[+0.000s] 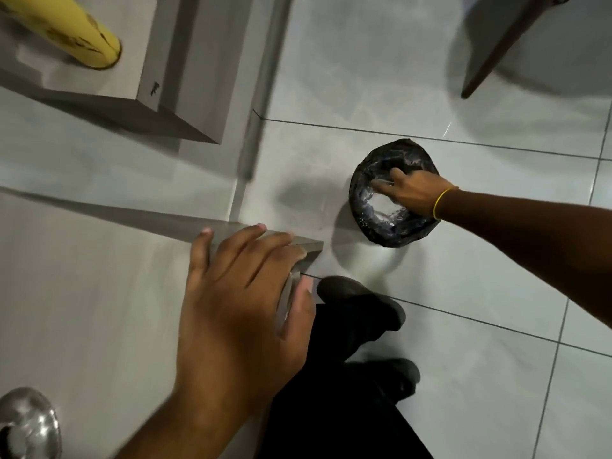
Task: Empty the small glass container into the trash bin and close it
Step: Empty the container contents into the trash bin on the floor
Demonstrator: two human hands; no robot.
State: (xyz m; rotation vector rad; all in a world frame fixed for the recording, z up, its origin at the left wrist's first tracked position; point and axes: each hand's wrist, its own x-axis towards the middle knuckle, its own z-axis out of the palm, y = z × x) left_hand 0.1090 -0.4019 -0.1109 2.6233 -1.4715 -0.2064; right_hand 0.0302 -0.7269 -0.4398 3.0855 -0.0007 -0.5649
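Where readable, no writing: trash bin (390, 197).

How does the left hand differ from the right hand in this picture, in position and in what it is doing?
The left hand lies on the corner of the grey counter, fingers spread, pinching a clear lid-like piece at the edge; the right hand reaches down over the trash bin on the floor, holding a clear glass container. The left hand is near the camera; the right hand is farther and lower. Only the right wrist wears a yellow band. Both are bare.
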